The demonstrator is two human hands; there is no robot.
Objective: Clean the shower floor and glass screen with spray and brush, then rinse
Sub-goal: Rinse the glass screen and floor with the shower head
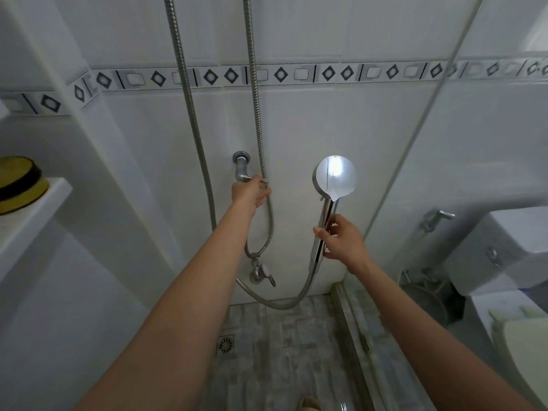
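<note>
My right hand (344, 241) grips the chrome handle of the shower head (335, 178), which points up with its round back facing me. Its metal hose (284, 304) loops down and left to a lower valve (261, 272) on the white tiled wall. My left hand (250, 192) reaches up to the wall tap (241, 170) and holds its lever. The grey tiled shower floor (281, 351) lies below, with a square drain (226, 345). The glass screen (421, 120) stands on the right. No water is visible coming from the head.
A yellow and black round container (20, 185) sits on a white ledge at left. A stone curb (353, 327) edges the shower. Beyond the glass stand a toilet (516, 336), a bidet sprayer (436, 218) and wall valves. Two hoses hang down the wall.
</note>
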